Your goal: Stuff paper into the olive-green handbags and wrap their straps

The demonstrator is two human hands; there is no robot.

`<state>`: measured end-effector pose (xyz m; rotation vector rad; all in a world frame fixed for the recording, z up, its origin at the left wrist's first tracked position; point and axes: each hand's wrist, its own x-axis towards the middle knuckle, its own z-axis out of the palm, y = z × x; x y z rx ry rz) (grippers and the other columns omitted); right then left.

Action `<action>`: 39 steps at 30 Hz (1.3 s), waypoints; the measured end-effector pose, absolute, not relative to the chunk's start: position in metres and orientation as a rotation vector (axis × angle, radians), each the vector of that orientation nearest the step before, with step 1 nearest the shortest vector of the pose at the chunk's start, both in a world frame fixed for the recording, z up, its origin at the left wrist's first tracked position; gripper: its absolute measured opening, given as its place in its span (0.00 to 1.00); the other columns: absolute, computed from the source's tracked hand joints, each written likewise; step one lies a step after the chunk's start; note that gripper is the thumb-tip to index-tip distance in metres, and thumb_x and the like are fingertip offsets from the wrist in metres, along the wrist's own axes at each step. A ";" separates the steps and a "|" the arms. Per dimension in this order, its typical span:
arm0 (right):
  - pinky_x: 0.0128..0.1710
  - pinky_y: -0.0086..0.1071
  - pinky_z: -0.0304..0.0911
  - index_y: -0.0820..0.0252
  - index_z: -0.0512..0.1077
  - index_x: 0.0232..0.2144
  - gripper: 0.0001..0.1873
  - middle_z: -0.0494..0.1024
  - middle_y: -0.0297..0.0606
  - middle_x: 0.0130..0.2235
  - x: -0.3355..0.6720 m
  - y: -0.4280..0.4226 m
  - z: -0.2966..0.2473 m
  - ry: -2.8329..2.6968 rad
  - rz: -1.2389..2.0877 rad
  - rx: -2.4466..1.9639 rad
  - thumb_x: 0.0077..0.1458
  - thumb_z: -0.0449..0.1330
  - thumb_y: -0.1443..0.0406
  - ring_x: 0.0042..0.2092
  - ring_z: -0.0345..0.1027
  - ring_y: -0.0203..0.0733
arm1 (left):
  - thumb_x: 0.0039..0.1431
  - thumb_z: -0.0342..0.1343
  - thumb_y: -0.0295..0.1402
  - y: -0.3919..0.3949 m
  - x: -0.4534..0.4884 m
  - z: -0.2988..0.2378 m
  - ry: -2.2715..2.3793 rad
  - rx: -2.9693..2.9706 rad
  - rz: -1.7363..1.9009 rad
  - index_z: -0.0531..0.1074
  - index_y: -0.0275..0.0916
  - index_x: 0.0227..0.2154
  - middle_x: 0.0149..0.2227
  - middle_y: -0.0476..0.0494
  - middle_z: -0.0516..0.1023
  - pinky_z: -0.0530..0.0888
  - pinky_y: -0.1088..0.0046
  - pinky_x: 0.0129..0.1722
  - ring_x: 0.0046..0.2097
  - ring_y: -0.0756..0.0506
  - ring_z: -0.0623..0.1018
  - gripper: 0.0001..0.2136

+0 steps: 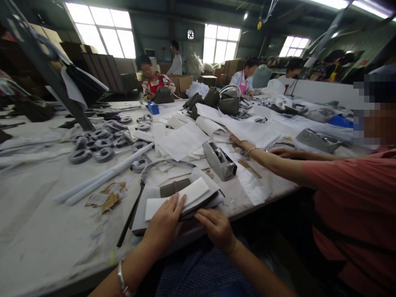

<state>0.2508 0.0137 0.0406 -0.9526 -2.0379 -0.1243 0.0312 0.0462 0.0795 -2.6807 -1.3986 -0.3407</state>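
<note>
A dark grey-green bag (175,188) lies at the table's front edge, with pale lining or padding showing around it. On top of it rests a white rectangular pad (193,191). My left hand (165,216) is laid over the pad's near side, fingers stretched out flat on it. To its right, my right hand (216,229) has its fingers closed in a pinch at the bag's near edge. A dark strap (130,218) runs from the bag down to the left. Just beyond the bag stands a grey tape dispenser (220,161).
Grey coiled rolls (103,144) and long white tubes (105,175) lie to the left, near torn brown paper (109,197). White sheets (182,140) cover the middle. A co-worker's arm (275,165) reaches in from the right. More bags (229,102) and seated people are farther back.
</note>
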 end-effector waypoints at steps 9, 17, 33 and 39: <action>0.68 0.54 0.46 0.50 0.64 0.61 0.27 0.69 0.38 0.61 0.289 0.067 0.082 -2.483 -0.053 -1.011 0.62 0.58 0.70 0.66 0.55 0.49 | 0.58 0.45 0.18 0.039 0.035 0.060 -1.376 -2.567 -0.376 0.56 0.43 0.66 0.65 0.32 0.63 0.69 0.56 0.59 0.63 0.37 0.68 0.32; 0.65 0.47 0.55 0.50 0.71 0.56 0.19 0.77 0.35 0.55 0.287 0.066 0.040 -2.243 -0.066 -1.025 0.66 0.52 0.68 0.60 0.66 0.42 | 0.62 0.47 0.24 0.037 0.070 0.062 -1.409 -2.475 -0.241 0.68 0.38 0.58 0.65 0.32 0.61 0.67 0.39 0.56 0.64 0.27 0.63 0.22; 0.51 0.46 0.71 0.57 0.63 0.61 0.34 0.75 0.49 0.54 0.301 0.033 0.028 -1.394 0.788 -1.483 0.53 0.65 0.62 0.53 0.73 0.51 | 0.63 0.46 0.21 0.034 0.066 0.051 -1.377 -2.414 -0.350 0.57 0.44 0.65 0.66 0.41 0.60 0.69 0.45 0.58 0.64 0.31 0.64 0.28; 0.46 0.44 0.72 0.59 0.75 0.42 0.14 0.81 0.44 0.42 0.305 0.037 0.046 -1.537 0.870 -1.535 0.52 0.63 0.62 0.43 0.76 0.51 | 0.63 0.47 0.21 0.033 0.066 0.049 -1.373 -2.409 -0.380 0.56 0.44 0.65 0.66 0.41 0.59 0.69 0.45 0.58 0.64 0.31 0.64 0.28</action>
